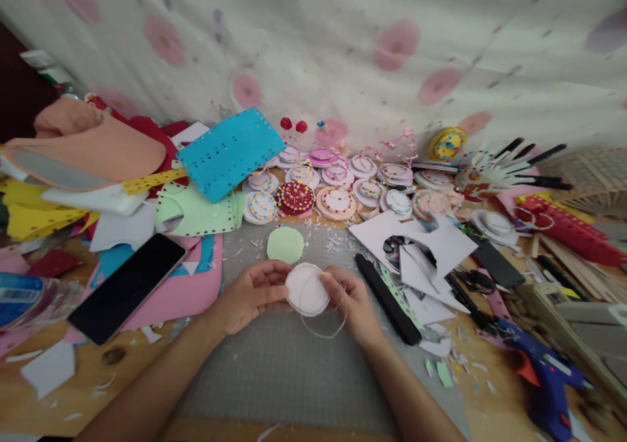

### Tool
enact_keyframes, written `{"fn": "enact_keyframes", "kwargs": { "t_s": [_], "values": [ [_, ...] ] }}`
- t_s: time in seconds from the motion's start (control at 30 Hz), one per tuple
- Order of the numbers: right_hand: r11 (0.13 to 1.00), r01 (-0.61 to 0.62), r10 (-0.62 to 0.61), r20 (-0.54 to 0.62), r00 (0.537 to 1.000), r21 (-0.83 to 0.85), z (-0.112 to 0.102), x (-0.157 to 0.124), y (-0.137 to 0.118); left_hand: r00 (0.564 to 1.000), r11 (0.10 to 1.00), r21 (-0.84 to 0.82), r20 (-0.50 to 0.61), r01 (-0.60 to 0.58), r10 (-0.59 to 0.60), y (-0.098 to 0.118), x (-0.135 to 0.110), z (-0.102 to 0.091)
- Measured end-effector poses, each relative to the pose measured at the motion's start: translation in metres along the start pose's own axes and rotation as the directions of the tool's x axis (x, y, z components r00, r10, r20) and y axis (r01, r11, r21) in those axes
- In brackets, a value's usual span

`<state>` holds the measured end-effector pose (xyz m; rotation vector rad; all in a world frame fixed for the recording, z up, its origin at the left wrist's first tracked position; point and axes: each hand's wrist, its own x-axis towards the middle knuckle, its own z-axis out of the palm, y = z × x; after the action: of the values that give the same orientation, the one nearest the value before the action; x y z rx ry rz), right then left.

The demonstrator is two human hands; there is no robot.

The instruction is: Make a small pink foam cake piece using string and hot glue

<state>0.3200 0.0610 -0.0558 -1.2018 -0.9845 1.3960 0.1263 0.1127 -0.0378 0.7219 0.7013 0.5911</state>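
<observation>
A round white disc point(307, 290) is held up between my two hands, above the grey cutting mat point(274, 377). My left hand point(257, 295) pinches its left edge with thumb and fingers. At the right edge, my right hand point(350, 301) grips the disc with the thumb on its face. A thin pale cord point(323, 336) loops below the disc and up round my right fingers; whether those fingers pinch the cord, I cannot tell. Just beyond the disc, a light green foam circle point(285, 245) lies on the mat.
Several small decorated hats point(337, 200) stand in rows behind the mat. A black phone point(128, 288) and blue-labelled bottle point(29, 298) lie left. A black knife-like tool point(388, 299), white cut sheets point(416, 252) and a blue glue gun point(548, 377) are on the right.
</observation>
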Motion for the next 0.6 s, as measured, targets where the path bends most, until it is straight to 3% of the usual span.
{"fn": "enact_keyframes", "kwargs": {
  "t_s": [0.17, 0.37, 0.6],
  "values": [
    [0.995, -0.067, 0.065, 0.038, 0.997, 0.069, -0.003, 0.002, 0.011, 0.988, 0.996, 0.004, 0.123, -0.089, 0.088, -0.011, 0.003, 0.002],
    [0.978, -0.158, 0.141, 0.119, 0.983, 0.139, 0.004, 0.003, 0.006, 0.951, 0.969, 0.181, 0.290, -0.166, 0.109, -0.016, 0.002, 0.005],
    [0.950, -0.238, 0.210, 0.149, 0.966, 0.202, 0.006, 0.004, 0.006, 0.924, 0.932, 0.206, 0.306, -0.300, 0.229, -0.021, 0.006, 0.005]
  ]
}}
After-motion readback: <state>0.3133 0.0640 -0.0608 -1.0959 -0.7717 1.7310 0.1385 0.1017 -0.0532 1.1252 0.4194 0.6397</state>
